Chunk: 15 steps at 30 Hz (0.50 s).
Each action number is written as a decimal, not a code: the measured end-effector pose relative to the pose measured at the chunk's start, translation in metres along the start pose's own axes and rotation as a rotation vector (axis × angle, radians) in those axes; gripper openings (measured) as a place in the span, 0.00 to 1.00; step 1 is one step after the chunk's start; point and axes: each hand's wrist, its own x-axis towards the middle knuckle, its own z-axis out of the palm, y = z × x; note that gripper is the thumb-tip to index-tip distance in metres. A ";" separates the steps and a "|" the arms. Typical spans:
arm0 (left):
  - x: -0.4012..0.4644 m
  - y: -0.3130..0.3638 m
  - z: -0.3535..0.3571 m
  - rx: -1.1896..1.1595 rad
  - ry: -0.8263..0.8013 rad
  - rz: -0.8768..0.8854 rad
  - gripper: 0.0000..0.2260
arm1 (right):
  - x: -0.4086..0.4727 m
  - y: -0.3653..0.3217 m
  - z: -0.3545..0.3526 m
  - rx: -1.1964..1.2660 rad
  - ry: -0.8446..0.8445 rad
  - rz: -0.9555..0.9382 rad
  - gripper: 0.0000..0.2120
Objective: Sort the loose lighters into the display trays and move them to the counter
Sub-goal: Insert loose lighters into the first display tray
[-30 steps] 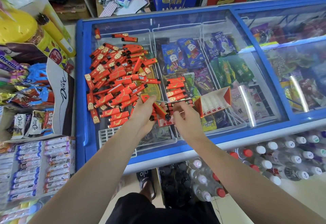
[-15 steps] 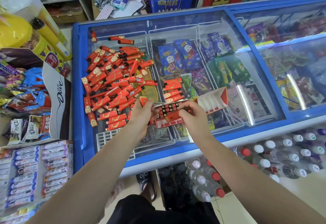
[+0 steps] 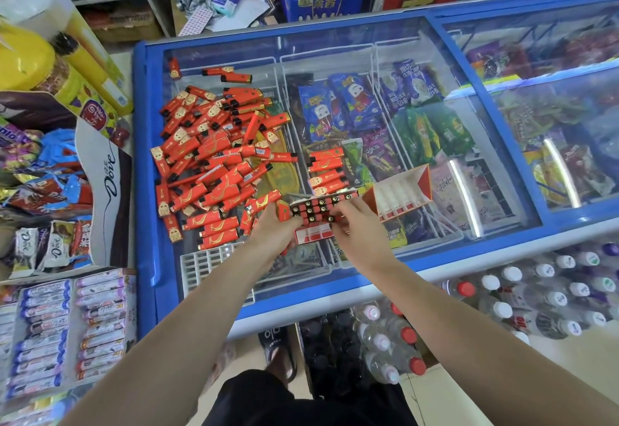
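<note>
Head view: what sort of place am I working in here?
Most likely a small convenience shop. The lighters lie on the glass lid of a blue chest freezer stocked with ice-cream bars, chocolate and gum display boxes stand to the left, and shrink-wrapped drink bottles sit on the floor.

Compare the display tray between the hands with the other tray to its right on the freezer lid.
The tray between the hands holds rows of standing lighters; the tray to its right shows only bare white slots. The left hand and right hand touch the first; nothing touches the second. Both are red and white and sit on the freezer lid.
</note>
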 end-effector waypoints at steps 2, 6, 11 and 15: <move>-0.001 -0.001 0.000 0.030 0.004 0.006 0.11 | 0.001 0.000 0.003 0.001 0.004 -0.024 0.09; 0.000 -0.002 0.000 0.049 0.024 0.008 0.12 | 0.000 0.002 0.006 -0.023 -0.012 -0.037 0.10; 0.000 0.001 -0.001 0.093 0.040 0.015 0.16 | -0.003 -0.001 0.007 -0.032 0.020 -0.003 0.06; -0.005 0.003 0.000 0.078 0.058 0.041 0.07 | -0.003 0.000 0.008 -0.063 0.022 0.010 0.05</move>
